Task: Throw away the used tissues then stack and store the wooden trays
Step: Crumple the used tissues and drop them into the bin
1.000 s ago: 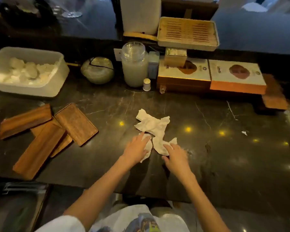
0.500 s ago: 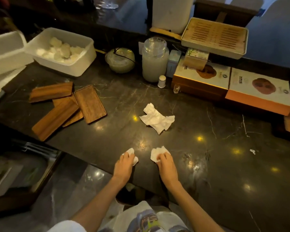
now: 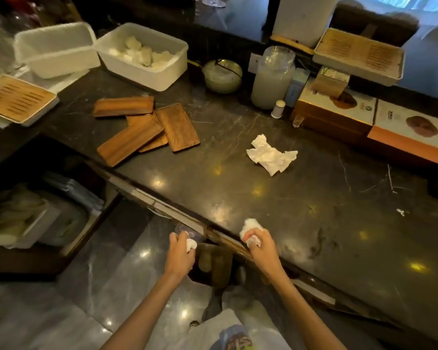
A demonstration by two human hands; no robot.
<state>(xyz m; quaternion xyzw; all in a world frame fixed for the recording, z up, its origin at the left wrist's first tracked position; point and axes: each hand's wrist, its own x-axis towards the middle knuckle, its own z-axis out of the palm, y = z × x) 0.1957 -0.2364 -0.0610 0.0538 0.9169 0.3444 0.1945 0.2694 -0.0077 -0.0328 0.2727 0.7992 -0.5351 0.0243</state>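
My left hand [image 3: 179, 253] is closed around a small crumpled tissue [image 3: 190, 244], held just off the counter's front edge above the floor. My right hand [image 3: 261, 246] grips a second crumpled tissue [image 3: 249, 226] right at the counter edge. A third white tissue [image 3: 271, 155] lies loose in the middle of the dark marble counter [image 3: 314, 223]. Several wooden trays [image 3: 147, 130] lie in a loose overlapping heap at the counter's left.
Two white plastic tubs [image 3: 142, 56] stand at the back left, one with white lumps inside. A glass jar [image 3: 272, 77], a bowl [image 3: 222, 75], flat boxes [image 3: 374, 114] and slatted trays [image 3: 359, 55] line the back. A dark bin [image 3: 210, 263] sits below the counter edge; an open drawer [image 3: 36, 215] at lower left.
Both hands have pulled back from the middle of the counter to its front edge, each balling up a tissue. The left hand is now off the counter. One tissue stays behind.
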